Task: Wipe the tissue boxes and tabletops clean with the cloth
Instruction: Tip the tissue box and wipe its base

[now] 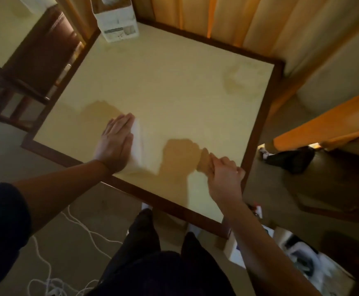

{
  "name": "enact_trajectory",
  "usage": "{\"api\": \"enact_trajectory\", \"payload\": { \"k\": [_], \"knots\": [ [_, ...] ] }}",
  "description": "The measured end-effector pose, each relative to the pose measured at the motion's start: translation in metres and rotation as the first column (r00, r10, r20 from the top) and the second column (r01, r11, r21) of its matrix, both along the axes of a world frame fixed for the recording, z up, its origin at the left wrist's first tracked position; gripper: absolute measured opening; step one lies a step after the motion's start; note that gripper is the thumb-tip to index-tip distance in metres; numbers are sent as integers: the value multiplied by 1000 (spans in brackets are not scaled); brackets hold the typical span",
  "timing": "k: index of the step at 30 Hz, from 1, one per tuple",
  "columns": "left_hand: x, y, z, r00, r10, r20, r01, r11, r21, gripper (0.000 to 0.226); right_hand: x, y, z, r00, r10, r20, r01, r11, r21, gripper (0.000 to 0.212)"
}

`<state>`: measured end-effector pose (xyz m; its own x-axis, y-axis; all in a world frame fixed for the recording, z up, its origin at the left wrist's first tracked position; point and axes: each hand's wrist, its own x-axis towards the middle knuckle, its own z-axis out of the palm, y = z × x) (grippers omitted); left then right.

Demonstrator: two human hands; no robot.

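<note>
Head view: a square table [174, 86] with a pale yellow top and dark wooden rim filled the centre of the frame. The left hand [115, 144] lay flat, fingers straight and together, pressing a white cloth [137, 146] onto the tabletop near the near-left edge; the cloth showed along the hand's right side and under the wrist. The right hand [225, 169] rested at the near-right rim, fingers curled; whether it gripped the rim or merely rested there could not be told. The two hands were well apart. A white tissue box [117, 22] stood on the far-left corner of the table. Curtains [249, 24] hung behind the table, a dark wooden chair [35, 60] stood to the left, and a white cord [71, 231] lay on the floor.
</note>
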<state>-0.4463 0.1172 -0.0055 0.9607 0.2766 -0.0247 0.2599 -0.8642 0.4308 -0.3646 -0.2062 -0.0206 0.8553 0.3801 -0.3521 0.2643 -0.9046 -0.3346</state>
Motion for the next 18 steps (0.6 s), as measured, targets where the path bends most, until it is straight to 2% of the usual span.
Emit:
{"api": "enact_trajectory", "payload": {
  "k": [3,6,8,10,12,13,15,18],
  "knots": [
    [-2,5,-4,999,-34,3,34,999,-17,60,9,-15,11,976,-115,184,126,991,-50,44],
    [-2,10,-4,998,-67,-6,67,997,-39,61,0,-13,9,957,-155,247,177,982,-71,44],
    [0,14,-2,995,-103,-6,102,993,-51,62,-19,1,5,974,-132,185,158,979,-132,54],
    [1,18,0,991,-134,-15,133,989,-64,64,-44,20,-4,999,-37,-13,34,984,-176,55],
    [1,20,1,988,-152,-19,150,985,-87,65,-67,39,-11,972,11,-233,-58,979,-193,48],
    [1,21,1,988,-156,-20,153,983,-99,65,-75,49,-12,963,1,-269,-53,981,-185,47],
    [2,21,3,986,-162,-29,157,980,-124,66,-81,71,-3,972,-55,-230,24,991,-133,40],
    [3,26,6,979,-196,-53,186,971,-153,69,-76,108,22,995,-83,-58,81,996,-31,48]
  ]
}}
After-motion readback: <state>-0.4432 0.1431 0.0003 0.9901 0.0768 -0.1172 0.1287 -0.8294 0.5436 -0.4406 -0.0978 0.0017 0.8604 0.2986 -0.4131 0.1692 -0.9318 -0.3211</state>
